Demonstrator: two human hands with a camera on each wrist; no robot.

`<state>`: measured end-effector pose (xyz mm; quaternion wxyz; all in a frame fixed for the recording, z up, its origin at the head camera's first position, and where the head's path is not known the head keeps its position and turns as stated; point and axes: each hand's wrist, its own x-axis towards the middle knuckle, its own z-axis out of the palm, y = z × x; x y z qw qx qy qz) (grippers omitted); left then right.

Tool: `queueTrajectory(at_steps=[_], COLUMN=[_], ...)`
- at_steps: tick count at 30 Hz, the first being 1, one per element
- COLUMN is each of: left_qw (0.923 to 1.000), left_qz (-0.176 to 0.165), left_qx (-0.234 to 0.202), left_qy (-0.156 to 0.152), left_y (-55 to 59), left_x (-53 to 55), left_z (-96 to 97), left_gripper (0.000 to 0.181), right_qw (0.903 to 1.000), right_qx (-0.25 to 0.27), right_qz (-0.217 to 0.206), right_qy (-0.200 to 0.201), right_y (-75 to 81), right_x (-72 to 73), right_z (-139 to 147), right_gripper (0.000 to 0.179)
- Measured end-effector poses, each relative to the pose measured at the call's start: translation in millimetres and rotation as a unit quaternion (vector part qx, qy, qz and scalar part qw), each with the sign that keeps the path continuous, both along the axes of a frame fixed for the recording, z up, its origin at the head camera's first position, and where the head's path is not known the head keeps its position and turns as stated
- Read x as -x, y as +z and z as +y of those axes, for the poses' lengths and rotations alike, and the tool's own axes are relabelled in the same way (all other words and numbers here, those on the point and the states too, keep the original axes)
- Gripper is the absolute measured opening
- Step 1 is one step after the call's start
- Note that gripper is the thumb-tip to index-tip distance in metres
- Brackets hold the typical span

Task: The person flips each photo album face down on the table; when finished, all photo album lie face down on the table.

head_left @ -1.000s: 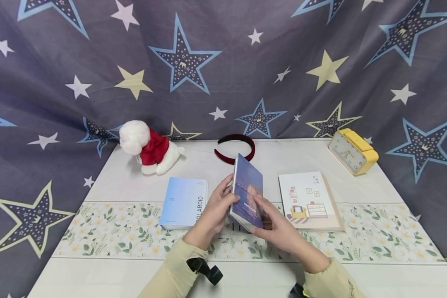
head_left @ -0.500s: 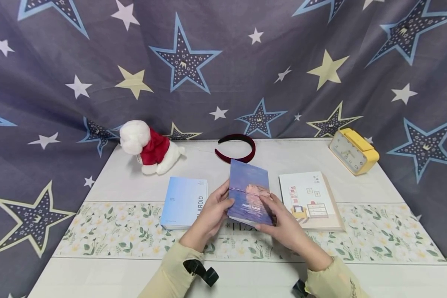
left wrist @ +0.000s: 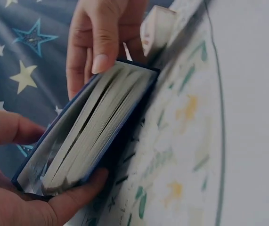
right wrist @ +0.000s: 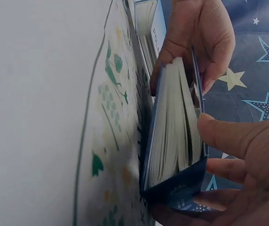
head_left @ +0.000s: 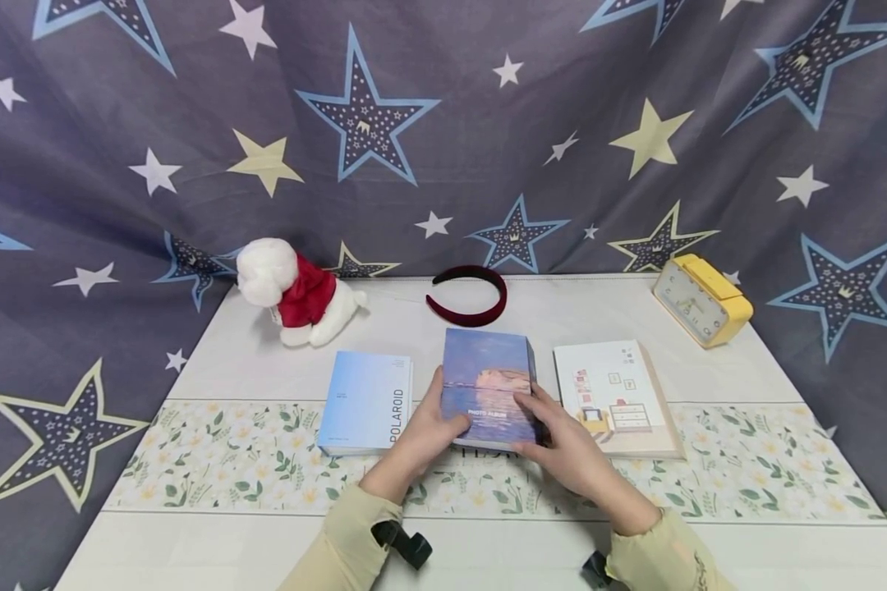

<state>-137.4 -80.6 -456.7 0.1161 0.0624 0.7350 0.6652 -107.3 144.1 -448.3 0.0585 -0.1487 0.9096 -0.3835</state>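
A thick blue photo album with a painted seascape cover is gripped between both hands above the table's middle, cover facing up. My left hand holds its left side, thumb on the front cover and fingers beneath. On the right side, my right hand grips the spine, with fingertips over the cover's edge. In the left wrist view the page block shows slightly fanned between the covers. The lower edge of the album stands close over the tabletop in the right wrist view.
A light-blue Polaroid album lies left of the hands, and a white illustrated book lies right. Behind are a dark red headband, a white plush dog in red, and a yellow alarm clock. A starry curtain hangs at the back.
The photo album has turned from a steep sideways tilt to cover-up and come down a little toward the table. Both hands have kept their hold on it.
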Motion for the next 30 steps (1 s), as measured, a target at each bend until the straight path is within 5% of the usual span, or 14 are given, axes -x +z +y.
queueTrajectory(at_steps=[9, 20, 24, 30], left_qw=[0.9929, 0.9735, 0.9607, 0.9287], left_qz=[-0.013, 0.027, 0.061, 0.111], left_qx=[0.118, 0.227, 0.27, 0.353], left_qy=[0.0, -0.004, -0.012, -0.016], left_y=[2.9, 2.7, 1.9, 3.9], left_x=[-5.3, -5.3, -5.8, -7.5], left_z=[0.1, -1.8, -1.4, 2.9], left_gripper=[0.114, 0.113, 0.104, 0.083], right_qw=[0.9994, 0.9969, 0.9958, 0.9946], right_qx=[-0.031, -0.067, -0.081, -0.093], right_qz=[0.014, 0.04, 0.042, 0.045], right_qy=[0.006, 0.009, 0.01, 0.012], right_y=[-0.6, -0.9, 0.4, -0.3], right_x=[0.9, -1.6, -3.0, -2.3], right_z=[-0.9, -1.5, -2.2, -3.2], right_gripper=[0.066, 0.062, 0.059, 0.058])
